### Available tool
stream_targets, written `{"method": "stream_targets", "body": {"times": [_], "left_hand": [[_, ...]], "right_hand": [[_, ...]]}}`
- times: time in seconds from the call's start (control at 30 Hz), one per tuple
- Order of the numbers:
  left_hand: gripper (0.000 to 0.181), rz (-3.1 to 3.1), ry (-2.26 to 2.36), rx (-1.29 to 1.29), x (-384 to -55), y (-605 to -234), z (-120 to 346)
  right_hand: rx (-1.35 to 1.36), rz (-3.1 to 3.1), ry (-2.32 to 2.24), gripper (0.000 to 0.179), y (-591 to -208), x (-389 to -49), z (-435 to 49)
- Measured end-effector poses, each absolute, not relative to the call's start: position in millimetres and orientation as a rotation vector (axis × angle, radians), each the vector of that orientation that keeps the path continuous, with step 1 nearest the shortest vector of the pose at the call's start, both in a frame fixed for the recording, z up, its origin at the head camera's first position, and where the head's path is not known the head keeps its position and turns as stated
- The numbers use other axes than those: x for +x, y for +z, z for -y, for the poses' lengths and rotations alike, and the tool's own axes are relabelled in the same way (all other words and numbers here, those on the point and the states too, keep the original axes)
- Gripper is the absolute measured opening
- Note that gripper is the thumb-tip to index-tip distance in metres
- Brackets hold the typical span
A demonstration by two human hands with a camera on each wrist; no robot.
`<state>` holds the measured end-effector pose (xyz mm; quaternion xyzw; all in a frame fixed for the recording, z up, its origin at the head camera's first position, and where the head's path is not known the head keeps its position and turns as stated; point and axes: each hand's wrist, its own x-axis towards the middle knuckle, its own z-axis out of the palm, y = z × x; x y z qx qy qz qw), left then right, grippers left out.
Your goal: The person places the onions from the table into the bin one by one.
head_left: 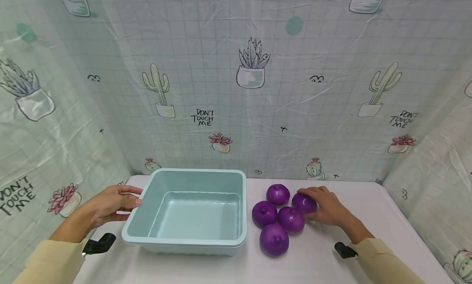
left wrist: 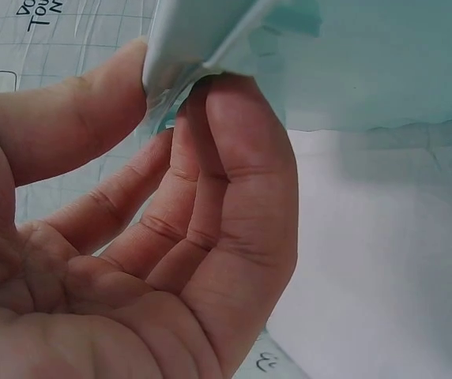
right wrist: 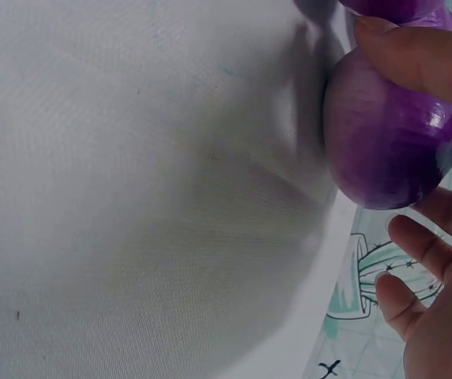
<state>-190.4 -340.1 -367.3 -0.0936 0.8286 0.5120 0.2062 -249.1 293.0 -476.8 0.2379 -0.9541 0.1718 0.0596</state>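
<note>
My left hand (head_left: 115, 203) grips the left rim of a pale blue plastic basin (head_left: 184, 246). In the left wrist view the thumb presses the rim's outer face, with curled fingers (left wrist: 246, 166) tucked under its edge. On the right, my right hand (head_left: 328, 206) holds a purple onion (head_left: 304, 203) at the far right of a small cluster. Its thumb (right wrist: 423, 63) lies on one side of this onion and a fingertip touches the other, while the remaining fingers spread loosely. The onion sits low at the tabletop, against its neighbours.
Several other purple onions (head_left: 274, 239) are grouped between the basin and my right hand. Everything stands on a white table (head_left: 317, 259). A cactus-print curtain (head_left: 206, 87) rises behind the table and along both sides. Each sleeve carries a black wrist device (head_left: 99, 244).
</note>
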Motion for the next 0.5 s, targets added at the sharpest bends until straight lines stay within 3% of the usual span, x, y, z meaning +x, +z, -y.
{"method": "stream_targets", "body": {"times": [0.5], "left_hand": [[0.068,-2.317,1.435,-0.271,-187.1,-371.1,340.0]], "right_hand": [[0.650,2.889,0.486,0.080,-479.4,-249.1,-291.2]]}}
